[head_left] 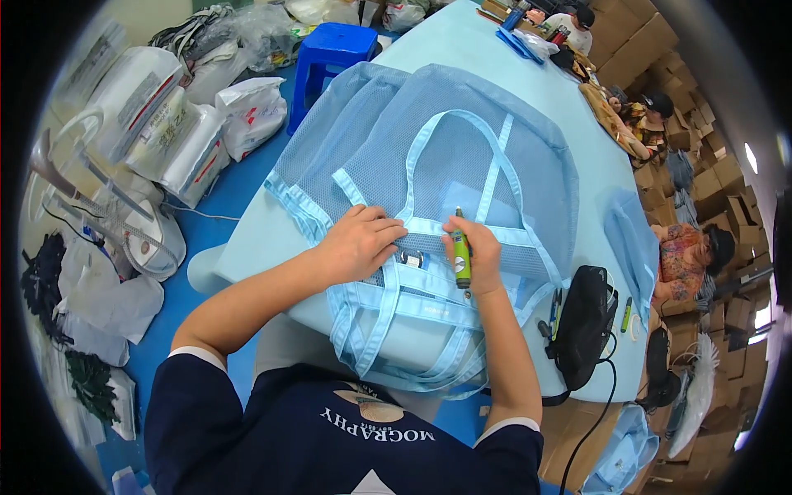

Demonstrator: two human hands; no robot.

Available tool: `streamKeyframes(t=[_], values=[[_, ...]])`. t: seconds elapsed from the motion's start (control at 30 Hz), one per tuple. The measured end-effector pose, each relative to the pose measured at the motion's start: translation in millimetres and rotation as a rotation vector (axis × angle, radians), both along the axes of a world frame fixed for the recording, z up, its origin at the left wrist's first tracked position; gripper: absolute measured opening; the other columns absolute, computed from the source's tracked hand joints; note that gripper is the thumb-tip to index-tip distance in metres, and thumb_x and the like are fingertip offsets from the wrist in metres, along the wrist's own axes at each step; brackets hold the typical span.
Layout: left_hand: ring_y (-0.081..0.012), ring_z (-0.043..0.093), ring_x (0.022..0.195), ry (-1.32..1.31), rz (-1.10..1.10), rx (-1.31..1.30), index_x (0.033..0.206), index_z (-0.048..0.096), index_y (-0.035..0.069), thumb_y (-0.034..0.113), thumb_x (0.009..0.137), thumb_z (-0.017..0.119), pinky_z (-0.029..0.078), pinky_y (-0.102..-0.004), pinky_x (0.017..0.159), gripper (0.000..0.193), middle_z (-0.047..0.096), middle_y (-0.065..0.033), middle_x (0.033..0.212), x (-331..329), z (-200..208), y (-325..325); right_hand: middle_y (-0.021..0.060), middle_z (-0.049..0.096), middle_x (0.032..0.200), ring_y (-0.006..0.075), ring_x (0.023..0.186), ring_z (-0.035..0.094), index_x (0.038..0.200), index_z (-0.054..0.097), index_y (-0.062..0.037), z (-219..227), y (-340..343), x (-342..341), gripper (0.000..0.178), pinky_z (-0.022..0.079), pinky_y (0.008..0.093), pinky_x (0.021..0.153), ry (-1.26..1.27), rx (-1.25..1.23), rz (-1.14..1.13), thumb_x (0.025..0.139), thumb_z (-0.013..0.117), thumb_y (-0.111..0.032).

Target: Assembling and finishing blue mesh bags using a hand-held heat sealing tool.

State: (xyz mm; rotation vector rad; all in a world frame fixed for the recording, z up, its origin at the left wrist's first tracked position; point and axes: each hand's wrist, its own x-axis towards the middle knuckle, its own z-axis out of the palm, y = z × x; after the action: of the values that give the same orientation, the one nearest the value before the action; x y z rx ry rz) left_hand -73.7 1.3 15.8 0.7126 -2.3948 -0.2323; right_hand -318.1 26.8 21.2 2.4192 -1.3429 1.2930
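Note:
A large light-blue mesh bag (pixel 371 124) with pale blue strap handles lies spread on the table before me. My left hand (pixel 360 241) is bent over its trim band, fingers together, gripping the fabric there. In my right hand (pixel 480 254) is a green marker-like pen (pixel 462 266), held upright, its dark narrow end pointing away from me. That hand rests over the bag, just right of the band's middle. A small shiny metal piece (pixel 411 259) shows between my hands. Loose pale straps (pixel 379 326) hang in loops toward my lap.
On the table's right lie a black pouch (pixel 584 326) with a cable and another green pen (pixel 627 313). A blue stool (pixel 334 54) and white plastic-wrapped packages (pixel 194 157) stand left. Several people sit along the far right side, with cardboard boxes (pixel 631 37) behind them.

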Motion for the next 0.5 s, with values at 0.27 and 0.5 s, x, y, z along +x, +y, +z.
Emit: streamKeyframes(t=[0.27, 0.5], values=[[-0.0269, 0.055, 0.102, 0.008, 0.019, -0.002, 0.107, 0.062, 0.006, 0.013, 0.081, 0.063, 0.041, -0.0387, 0.087, 0.027, 0.063, -0.0069, 0.113, -1, -4, -1, 0.0087, 0.068, 0.084, 0.0227, 0.078, 0.065, 0.106, 0.061, -0.0042, -8, 14, -7, 0.033, 0.051, 0.0324, 0.073, -0.252, 0.106, 0.044, 0.074, 0.070, -0.001], [-0.0262, 0.055, 0.099, -0.052, 0.027, 0.035, 0.094, 0.065, 0.005, 0.012, 0.078, 0.062, 0.041, -0.0371, 0.083, 0.017, 0.063, -0.0080, 0.107, -13, -2, -14, 0.0096, 0.068, 0.090, 0.0184, 0.086, 0.062, 0.107, 0.063, -0.0005, 36, 12, 17, 0.028, 0.048, 0.0289, 0.077, -0.419, 0.332, 0.011, 0.080, 0.068, -0.005]])
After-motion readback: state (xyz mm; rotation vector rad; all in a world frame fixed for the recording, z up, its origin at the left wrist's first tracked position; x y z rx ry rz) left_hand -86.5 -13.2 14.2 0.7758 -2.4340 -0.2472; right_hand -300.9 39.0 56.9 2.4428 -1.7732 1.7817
